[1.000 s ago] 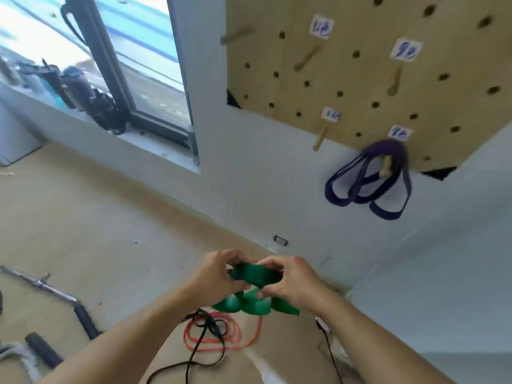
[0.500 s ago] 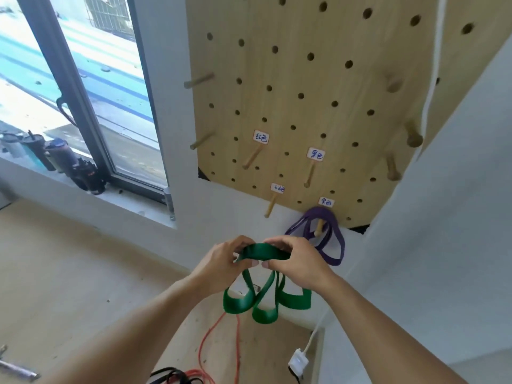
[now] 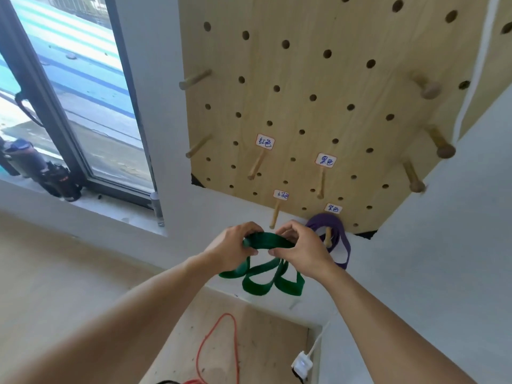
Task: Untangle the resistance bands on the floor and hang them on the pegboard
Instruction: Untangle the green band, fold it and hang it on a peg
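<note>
Pinching the folded green band at its top, left hand and right hand grip tightly.

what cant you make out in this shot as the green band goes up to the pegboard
Head view only:
- Green band: the gripped parts are hidden under the left hand and right hand.
- Red band: cut off by the bottom edge.
- Purple band: partly behind the right hand.

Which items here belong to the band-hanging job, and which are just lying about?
Job:
- green band, held by the left hand and right hand
- purple band, already on a peg
- red band on the floor
- pegboard, empty peg

Lying about:
- white plug
- bottles on the windowsill
</note>
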A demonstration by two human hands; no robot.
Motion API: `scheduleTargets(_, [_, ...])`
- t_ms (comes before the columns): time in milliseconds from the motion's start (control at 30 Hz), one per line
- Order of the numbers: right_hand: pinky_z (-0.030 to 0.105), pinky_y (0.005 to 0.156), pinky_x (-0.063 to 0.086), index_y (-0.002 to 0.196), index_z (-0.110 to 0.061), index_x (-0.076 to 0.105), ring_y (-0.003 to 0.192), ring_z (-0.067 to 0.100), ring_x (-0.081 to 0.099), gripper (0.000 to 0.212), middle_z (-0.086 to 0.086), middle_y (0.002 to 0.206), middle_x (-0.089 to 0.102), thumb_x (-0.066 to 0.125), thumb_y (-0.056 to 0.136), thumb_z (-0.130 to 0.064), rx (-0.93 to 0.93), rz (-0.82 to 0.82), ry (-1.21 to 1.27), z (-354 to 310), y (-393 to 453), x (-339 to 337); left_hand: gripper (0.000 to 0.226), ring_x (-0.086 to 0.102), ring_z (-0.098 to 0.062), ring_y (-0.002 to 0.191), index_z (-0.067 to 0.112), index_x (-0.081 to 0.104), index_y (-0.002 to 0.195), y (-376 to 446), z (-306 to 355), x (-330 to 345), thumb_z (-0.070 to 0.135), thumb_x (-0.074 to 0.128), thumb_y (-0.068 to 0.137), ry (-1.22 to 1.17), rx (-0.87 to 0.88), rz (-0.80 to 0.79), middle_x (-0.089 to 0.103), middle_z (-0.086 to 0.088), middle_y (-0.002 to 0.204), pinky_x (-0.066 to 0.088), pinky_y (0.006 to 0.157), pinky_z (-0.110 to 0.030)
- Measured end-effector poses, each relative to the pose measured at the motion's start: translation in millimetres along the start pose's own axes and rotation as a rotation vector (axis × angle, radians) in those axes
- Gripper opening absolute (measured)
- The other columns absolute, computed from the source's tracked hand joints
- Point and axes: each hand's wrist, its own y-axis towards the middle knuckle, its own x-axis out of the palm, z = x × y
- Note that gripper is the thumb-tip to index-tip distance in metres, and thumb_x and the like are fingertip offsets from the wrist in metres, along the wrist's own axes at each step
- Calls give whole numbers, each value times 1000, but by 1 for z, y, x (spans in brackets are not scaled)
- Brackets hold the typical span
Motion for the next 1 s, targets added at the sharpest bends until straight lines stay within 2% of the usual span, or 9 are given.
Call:
scheduleTargets(67, [29, 87, 52, 99, -27, 64, 101, 6, 65, 36, -11, 103, 72, 90, 76, -26, 1, 29, 23, 6, 14, -5, 40, 61, -15, 107, 26, 62, 122, 19, 2, -2, 10, 74, 87, 19, 12, -19, 68, 6, 115, 50, 98, -34])
scheduleTargets(200, [16, 74, 46, 97, -22, 63, 93, 4, 66, 33, -12, 98, 71, 90, 78, -23, 41, 55, 80, 16, 50, -11, 34, 62, -18, 102, 27, 63, 117, 61, 5, -5, 10, 71, 89, 63, -3, -11, 68, 5, 111, 52, 95, -39])
scheduleTargets(367, [20, 72, 50, 92, -26, 63, 89, 4, 68, 32, -12, 95, 72, 91, 76, -25, 103, 72, 140, 32, 92, -7, 33, 60, -19, 101, 25, 64, 119, 103, 4, -5, 8, 67, 91, 166, -40, 8, 68, 3, 113, 44, 84, -29])
scheduleTargets(467, [14, 69, 46, 92, -24, 65, 90, 1, 66, 29, -10, 96, 72, 90, 78, -18, 123, 95, 222, 45, 108, -3, 32, 60, -18, 98, 25, 64, 118, 122, 4, -3, 7, 67, 91, 184, -60, -11, 68, 2, 111, 48, 86, -31])
scheduleTargets(600, [17, 77, 48, 96, -22, 67, 97, 7, 67, 33, -6, 100, 73, 90, 76, -10, 169, 173, 424, 59, 122, 5, 31, 64, -19, 99, 28, 64, 116, 141, 5, -1, 9, 68, 91, 179, -64, -32, 69, 2, 110, 54, 91, -38])
scheduleTargets(700, [18, 76, 50, 95, -21, 66, 94, 9, 68, 36, -5, 98, 73, 89, 75, -3, 193, 211, 516, 66, 131, 10, 33, 63, -21, 103, 26, 63, 122, 151, 4, 2, 10, 67, 93, 177, -72, -29, 68, 0, 115, 51, 92, -33])
scheduleTargets(867, [28, 81, 55, 97, -24, 65, 100, 15, 70, 33, -4, 104, 74, 88, 78, -8, 174, 221, 493, 75, 146, 10, 37, 59, -24, 114, 22, 62, 127, 162, 3, 9, 6, 65, 94, 141, -93, -8, 64, -4, 126, 45, 95, -28])
scheduleTargets(1000, [33, 95, 55, 98, -27, 66, 108, 14, 67, 32, -7, 108, 74, 88, 78, -14, 151, 214, 448, 78, 153, 10, 37, 60, -23, 114, 23, 61, 128, 166, -1, 14, 7, 65, 94, 110, -140, -11, 65, -2, 125, 45, 94, -28])
